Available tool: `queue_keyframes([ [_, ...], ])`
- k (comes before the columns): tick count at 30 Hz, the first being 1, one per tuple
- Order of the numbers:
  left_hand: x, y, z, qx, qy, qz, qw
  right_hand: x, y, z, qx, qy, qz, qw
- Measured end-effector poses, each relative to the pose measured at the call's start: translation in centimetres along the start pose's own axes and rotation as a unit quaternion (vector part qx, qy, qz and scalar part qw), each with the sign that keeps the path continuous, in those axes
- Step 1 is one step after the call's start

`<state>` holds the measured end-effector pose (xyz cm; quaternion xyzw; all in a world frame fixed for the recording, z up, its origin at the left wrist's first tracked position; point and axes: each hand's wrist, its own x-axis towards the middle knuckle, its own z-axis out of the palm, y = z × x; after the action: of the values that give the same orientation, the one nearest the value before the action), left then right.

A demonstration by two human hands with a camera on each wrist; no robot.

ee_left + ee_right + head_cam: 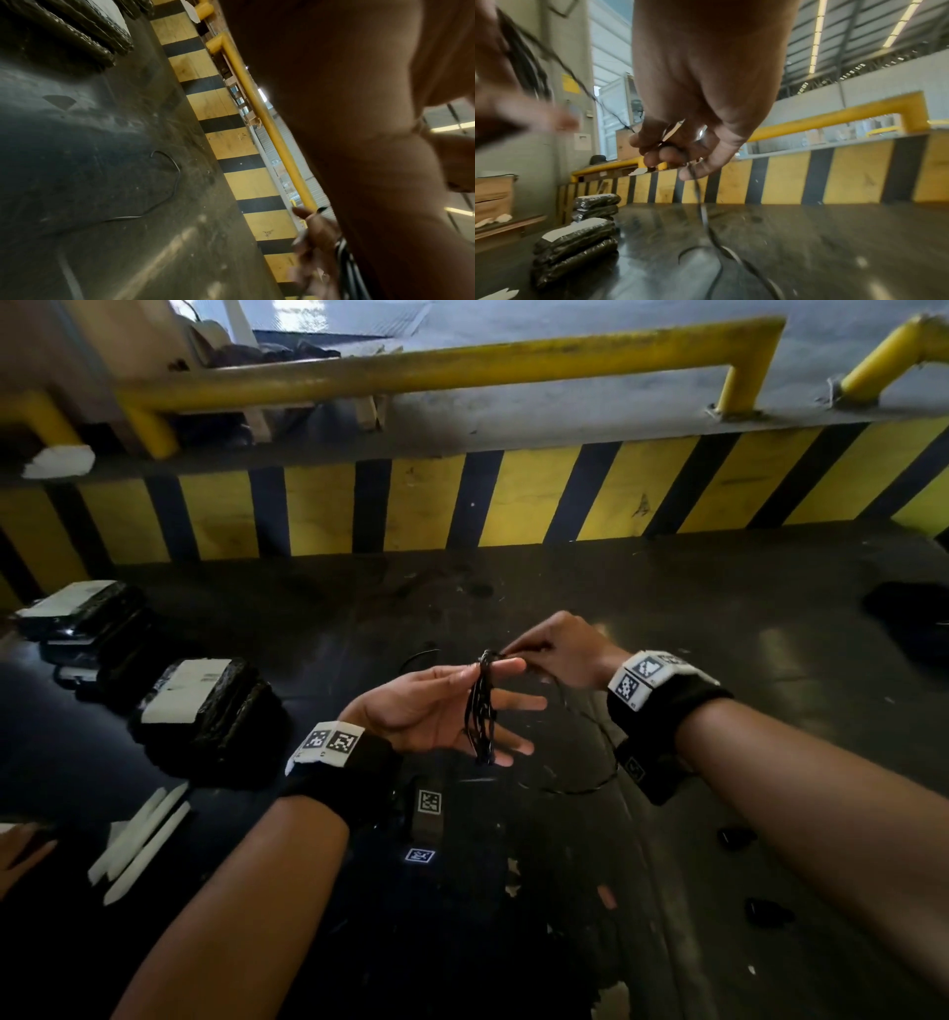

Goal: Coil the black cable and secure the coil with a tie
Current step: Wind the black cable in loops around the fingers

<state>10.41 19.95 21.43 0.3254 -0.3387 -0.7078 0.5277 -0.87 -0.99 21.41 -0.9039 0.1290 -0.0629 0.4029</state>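
Left hand: the left hand (421, 706) is held palm up over the dark work surface (667, 618), fingers straight and spread, pointing toward the right hand.
Coil: loops of the black cable (481, 711) are wound around the outstretched left fingers and hang across them as a narrow bundle.
Right hand: the right hand (562, 649) is just beyond the left fingertips, knuckles up, fingers curled, pinching the cable strand at the top of the coil.
Loose cable: from the right hand a strand drops to the surface and curves there (706, 233).
Surface: dark and scuffed; wrapped black packages with white labels (205, 711) are stacked at the left.
Room: a yellow-and-black striped barrier (513, 500) edges the surface, a yellow rail (462, 367) above it.
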Motion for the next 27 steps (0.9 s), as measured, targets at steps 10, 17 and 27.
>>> queue_keyframes([
  [10, 2.0, 4.0, 1.7, 0.038, -0.011, 0.058, 0.998, -3.7, 2.2, 6.2, 0.117, -0.101, 0.031, 0.988],
  [17, 2.7, 3.6, -1.0, 0.016, 0.062, 0.045, 0.997, -5.9, 1.0, 7.9, 0.086, -0.155, -0.012, 0.984],
  [27, 2.5, 1.3, -3.8, 0.019, 0.19, 0.027, 0.981, -6.7, -1.0, 5.3, -0.001, -0.169, -0.011, 0.986],
])
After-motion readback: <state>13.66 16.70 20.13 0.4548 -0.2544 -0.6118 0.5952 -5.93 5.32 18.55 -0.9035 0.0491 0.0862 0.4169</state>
